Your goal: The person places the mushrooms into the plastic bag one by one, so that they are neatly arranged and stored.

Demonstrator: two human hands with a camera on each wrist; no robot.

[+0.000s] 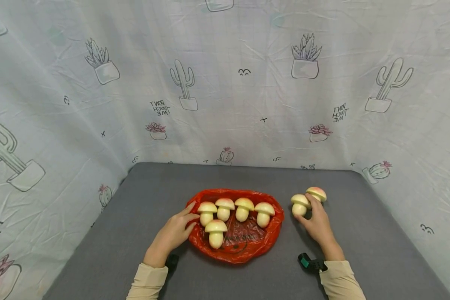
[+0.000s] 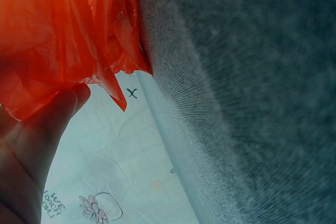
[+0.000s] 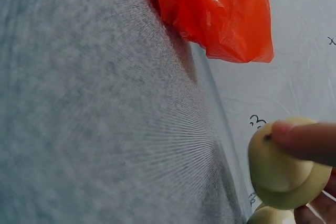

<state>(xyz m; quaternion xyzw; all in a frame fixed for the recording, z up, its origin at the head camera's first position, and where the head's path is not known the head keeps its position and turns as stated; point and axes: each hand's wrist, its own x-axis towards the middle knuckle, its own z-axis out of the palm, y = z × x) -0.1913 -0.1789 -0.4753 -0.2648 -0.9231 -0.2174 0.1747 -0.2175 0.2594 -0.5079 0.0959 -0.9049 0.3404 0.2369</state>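
Note:
A red plastic bag (image 1: 247, 255) lies spread wide on the grey table with several pale yellow toy mushrooms (image 1: 216, 233) standing in it. At its left rim, my left hand (image 1: 175, 231) holds the plastic, with the thumb against the outside in the left wrist view. To the right of the bag, my right hand (image 1: 318, 223) grips a toy mushroom (image 1: 299, 200) between thumb and fingers. The right wrist view shows the thumb pressed on that mushroom's (image 3: 278, 169) stem end. Another mushroom (image 1: 316, 192), with a pinkish cap, sits just behind the right hand, partly hidden by the fingers.
The grey table (image 1: 153, 183) extends on all sides of the bag. A white cloth (image 1: 225, 91) printed with cactus drawings hangs behind and at both sides. Dark wrist straps (image 1: 311, 263) sit below both hands.

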